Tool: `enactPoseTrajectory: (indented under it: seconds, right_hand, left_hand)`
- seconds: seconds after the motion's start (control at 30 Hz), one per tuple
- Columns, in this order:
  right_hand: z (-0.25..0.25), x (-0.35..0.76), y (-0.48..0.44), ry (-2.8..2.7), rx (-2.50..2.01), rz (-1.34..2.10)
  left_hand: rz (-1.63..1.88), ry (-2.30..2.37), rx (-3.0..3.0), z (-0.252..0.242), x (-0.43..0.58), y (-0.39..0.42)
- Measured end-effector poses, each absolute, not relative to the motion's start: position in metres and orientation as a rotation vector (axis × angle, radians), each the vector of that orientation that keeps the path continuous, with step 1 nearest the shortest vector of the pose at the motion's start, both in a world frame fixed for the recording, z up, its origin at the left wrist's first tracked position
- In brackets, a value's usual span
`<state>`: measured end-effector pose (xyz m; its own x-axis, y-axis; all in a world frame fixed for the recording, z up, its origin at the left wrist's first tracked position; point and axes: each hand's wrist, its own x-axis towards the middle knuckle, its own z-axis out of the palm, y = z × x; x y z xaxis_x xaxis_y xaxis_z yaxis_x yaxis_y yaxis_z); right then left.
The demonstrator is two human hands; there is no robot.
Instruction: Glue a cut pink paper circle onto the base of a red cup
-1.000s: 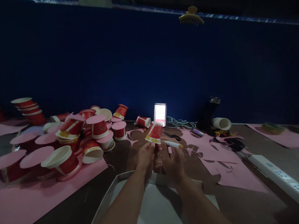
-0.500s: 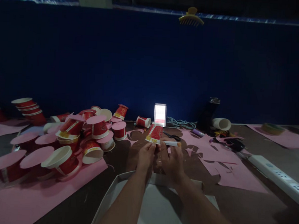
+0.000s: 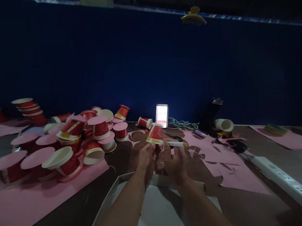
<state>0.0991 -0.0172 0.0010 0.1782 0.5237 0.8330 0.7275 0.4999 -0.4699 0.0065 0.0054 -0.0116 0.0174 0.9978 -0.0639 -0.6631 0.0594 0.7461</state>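
A red paper cup [image 3: 155, 133] with a yellow band near its white rim is held upside down, rim lowest, over the brown table. The fingers of my left hand [image 3: 146, 157] are closed on the cup's rim. In my right hand [image 3: 175, 161] is a slim white tube with an orange end [image 3: 176, 144], lying crosswise with its left end close to the cup's lower right side. Whether that end touches the cup I cannot tell. Below my forearms stands an open white box [image 3: 160, 209]. Dark scissors [image 3: 176, 137] lie just behind my right hand.
At left are many red cups [image 3: 101, 128], several topped with pink paper discs, beside pink paper [image 3: 66, 194]. Cut pink sheets [image 3: 241, 176] and a white power strip [image 3: 282, 179] lie right. A lit screen [image 3: 161, 114] and dark bottle [image 3: 211, 113] stand at the back.
The white tube and my right hand have shifted slightly right, away from the cup. The cup and my left hand have moved a little left.
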Motion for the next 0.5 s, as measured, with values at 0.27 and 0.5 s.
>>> enactPoseTrajectory:
  seconds: [0.27,0.5]
  right_hand:
    - [-0.0030,0.1000,-0.0147,-1.475,-1.140,-0.201]
    - [-0.0044,0.1016,-0.0119,-1.489,-1.141,-0.230]
  left_hand:
    - [1.430,0.655,0.569,-0.0099,0.0065,0.0041]
    - [1.395,0.628,0.617,-0.0122,0.0067,0.0039]
